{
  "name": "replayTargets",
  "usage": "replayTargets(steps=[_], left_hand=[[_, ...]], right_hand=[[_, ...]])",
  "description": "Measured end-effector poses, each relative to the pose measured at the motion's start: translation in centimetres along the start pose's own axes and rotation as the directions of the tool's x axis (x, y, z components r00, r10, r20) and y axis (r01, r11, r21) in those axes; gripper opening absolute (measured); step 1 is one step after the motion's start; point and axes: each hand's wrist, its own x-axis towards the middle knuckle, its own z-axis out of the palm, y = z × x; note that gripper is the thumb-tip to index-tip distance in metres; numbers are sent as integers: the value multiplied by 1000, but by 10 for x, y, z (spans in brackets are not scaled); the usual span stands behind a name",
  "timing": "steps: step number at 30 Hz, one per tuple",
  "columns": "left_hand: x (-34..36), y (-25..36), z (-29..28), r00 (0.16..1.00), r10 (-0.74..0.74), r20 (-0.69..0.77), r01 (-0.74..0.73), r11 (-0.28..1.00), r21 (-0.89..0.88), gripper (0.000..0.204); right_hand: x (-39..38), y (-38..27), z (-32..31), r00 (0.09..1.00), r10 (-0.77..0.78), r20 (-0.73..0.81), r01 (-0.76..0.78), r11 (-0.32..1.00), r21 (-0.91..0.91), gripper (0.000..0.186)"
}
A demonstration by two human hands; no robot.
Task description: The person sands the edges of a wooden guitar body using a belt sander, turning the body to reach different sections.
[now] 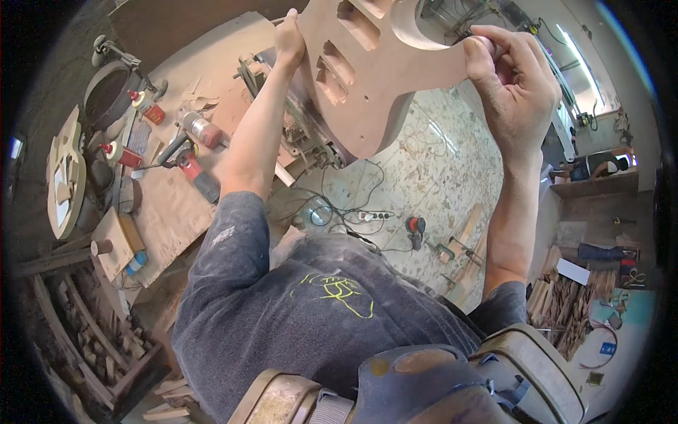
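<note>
Guitar-shaped wood: I see a flat wooden body (385, 67) up in the air in front of the person, tilted, between both hands. It has cut-out pockets and small holes in its face.
Left hand: The left hand (288, 42) holds the wood's left edge. The thumb shows, but I can't tell where all the fingers go. Maybe it holds here to carry some of the weight.
Right hand: The right hand (519, 78) has its thumb and bent fingers closed on the wood's far right end. I guess holding both sides stops it from tipping, and keeps the face easy to see.
Metal parts: A machine with metal parts (307, 141) sits just below the wood's left side, by the bench.
Bench: On the dusty bench (166, 237) are a red bottle with a white top (147, 107) and a red and black tool (196, 173). They are likely kept there to be easy to reach.
Floor: A red and black sander (415, 230) and a white power strip (374, 215) are on the floor, with wires around, perhaps to leave room up high.
Mask: A dusty blue mask (424, 385) shows low down, probably to keep dust out.
</note>
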Motion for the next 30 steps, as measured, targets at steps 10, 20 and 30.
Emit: replayTargets(steps=[10,20,30], left_hand=[[6,-7,-8,1000,16,-17,-16,1000,-13,59],[37,3,-5,995,65,73,-46,971,-234,53],[74,6,-23,985,137,102,-89,922,-377,49]], right_hand=[[26,-1,23,999,29,-33,-27,998,49,16],[-7,-2,13,997,36,-62,-36,999,-2,20],[-22,2,19,991,109,-78,-102,990,93,19]])
